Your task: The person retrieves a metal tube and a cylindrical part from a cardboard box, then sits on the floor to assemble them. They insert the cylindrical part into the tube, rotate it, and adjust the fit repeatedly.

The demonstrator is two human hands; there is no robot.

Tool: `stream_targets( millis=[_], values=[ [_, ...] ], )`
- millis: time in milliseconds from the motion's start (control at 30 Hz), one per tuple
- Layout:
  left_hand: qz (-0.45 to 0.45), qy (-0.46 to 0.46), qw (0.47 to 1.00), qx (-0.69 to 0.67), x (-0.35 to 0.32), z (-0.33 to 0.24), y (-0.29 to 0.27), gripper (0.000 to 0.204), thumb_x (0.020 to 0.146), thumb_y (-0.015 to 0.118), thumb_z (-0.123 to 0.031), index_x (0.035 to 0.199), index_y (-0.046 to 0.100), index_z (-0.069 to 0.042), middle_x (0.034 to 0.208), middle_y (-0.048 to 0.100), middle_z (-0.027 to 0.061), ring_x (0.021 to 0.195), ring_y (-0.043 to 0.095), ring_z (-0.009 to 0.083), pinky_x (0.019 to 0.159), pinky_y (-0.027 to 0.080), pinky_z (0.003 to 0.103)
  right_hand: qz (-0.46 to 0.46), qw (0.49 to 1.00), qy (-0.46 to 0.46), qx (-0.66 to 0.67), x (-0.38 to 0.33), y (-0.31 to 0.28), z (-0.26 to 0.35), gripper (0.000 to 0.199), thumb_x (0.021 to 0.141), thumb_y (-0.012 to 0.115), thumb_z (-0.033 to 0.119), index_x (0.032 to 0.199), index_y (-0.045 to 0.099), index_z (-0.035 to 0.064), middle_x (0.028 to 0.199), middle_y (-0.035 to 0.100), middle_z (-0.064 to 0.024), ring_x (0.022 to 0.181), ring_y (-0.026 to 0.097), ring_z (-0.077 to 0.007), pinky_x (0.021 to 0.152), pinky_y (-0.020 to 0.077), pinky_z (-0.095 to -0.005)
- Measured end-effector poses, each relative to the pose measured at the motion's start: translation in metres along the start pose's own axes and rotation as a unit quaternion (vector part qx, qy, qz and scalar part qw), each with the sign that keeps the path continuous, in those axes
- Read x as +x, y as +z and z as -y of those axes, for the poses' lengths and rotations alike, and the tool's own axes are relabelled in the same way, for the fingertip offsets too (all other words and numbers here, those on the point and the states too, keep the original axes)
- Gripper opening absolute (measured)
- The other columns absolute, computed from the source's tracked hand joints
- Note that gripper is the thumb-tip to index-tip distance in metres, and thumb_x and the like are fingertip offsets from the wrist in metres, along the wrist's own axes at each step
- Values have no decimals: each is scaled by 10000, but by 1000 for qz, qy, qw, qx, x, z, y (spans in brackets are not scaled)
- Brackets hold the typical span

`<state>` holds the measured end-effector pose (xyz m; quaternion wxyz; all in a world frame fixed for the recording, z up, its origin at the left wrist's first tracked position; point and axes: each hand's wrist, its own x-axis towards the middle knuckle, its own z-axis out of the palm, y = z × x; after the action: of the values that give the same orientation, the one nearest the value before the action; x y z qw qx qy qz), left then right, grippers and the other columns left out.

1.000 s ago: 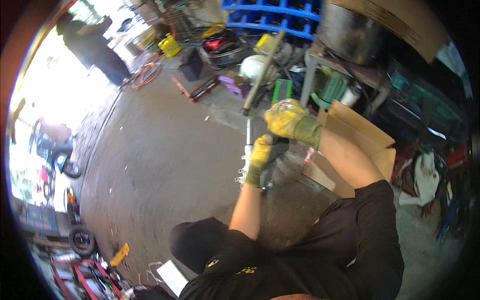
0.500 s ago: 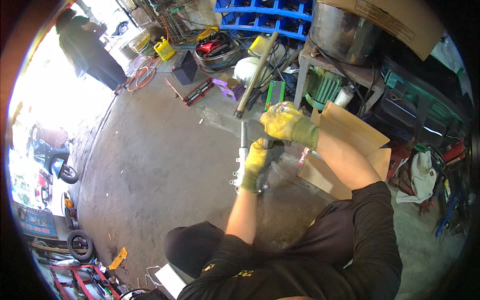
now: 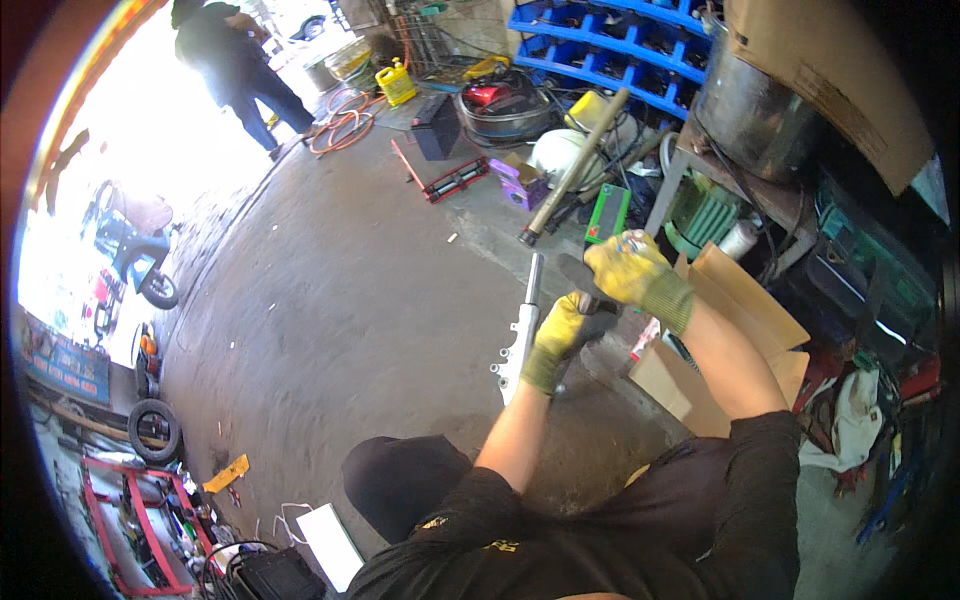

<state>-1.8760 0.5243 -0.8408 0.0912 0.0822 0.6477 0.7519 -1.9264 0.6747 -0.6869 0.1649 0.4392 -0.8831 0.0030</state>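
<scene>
Both my hands wear yellow gloves with dark palms. My left hand (image 3: 560,335) is curled closed beside a silver fork leg (image 3: 517,352), whose bare metal tube (image 3: 535,280) points away from me. Part of the fork leg's near end is hidden by my wrist, and I cannot tell whether the hand touches it. Just above and to the right, my right hand (image 3: 632,268) is bent closed, with a dark shape at its left side. What either hand holds, if anything, is hidden by the gloves.
An open cardboard box (image 3: 690,375) lies right of my hands. Beyond them are a long metal tube (image 3: 580,165), a green box (image 3: 607,213) and a purple box (image 3: 518,185). Blue parts bins (image 3: 610,45) stand behind. A person (image 3: 240,70) stands far left; a tyre (image 3: 155,432) lies near left.
The whole view has shifted, so the floor and its things appear farther right. My right hand has moved slightly away from my left. The fork leg has kept about the same place on the floor.
</scene>
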Motion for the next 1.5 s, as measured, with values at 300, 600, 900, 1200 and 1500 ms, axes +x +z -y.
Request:
stream_targets(
  millis=[300,600,900,1200,1500],
  values=[
    [3,-32,991,-130,-17,-31,-7,208,855,832,-127,1026,722,-82,876,684,-21,736,602,113,663,515,278,98,981,95,134,21,-11,2,174,946,578,228,938,695,100,914,749,-144,919,735,-341,784,551,-477],
    [-82,-96,980,152,2,-23,19,395,867,751,-389,1110,735,-77,923,762,145,871,727,244,836,554,399,180,963,179,87,12,-14,-21,238,940,570,241,936,761,98,918,760,-164,934,747,-351,850,570,-489],
    [-92,-99,981,136,10,-14,11,409,821,783,-366,1083,730,-57,927,764,141,888,731,233,839,549,390,29,987,156,13,2,12,-18,158,937,594,229,901,675,98,869,737,-160,819,728,-369,767,554,-517],
    [100,-69,989,-90,-2,-45,-15,343,788,824,-77,1113,738,-10,968,742,69,796,671,134,674,560,294,42,961,28,273,1,-20,-25,291,946,662,264,1178,716,97,1112,734,-159,1084,685,-369,974,524,-469],
    [170,-55,981,-74,-21,-46,-30,382,860,764,-148,1207,728,9,982,754,115,765,681,144,623,529,289,127,909,-53,394,5,-63,-11,419,911,635,161,1313,693,58,1337,681,-209,1270,624,-365,1091,479,-446]
  ],
)
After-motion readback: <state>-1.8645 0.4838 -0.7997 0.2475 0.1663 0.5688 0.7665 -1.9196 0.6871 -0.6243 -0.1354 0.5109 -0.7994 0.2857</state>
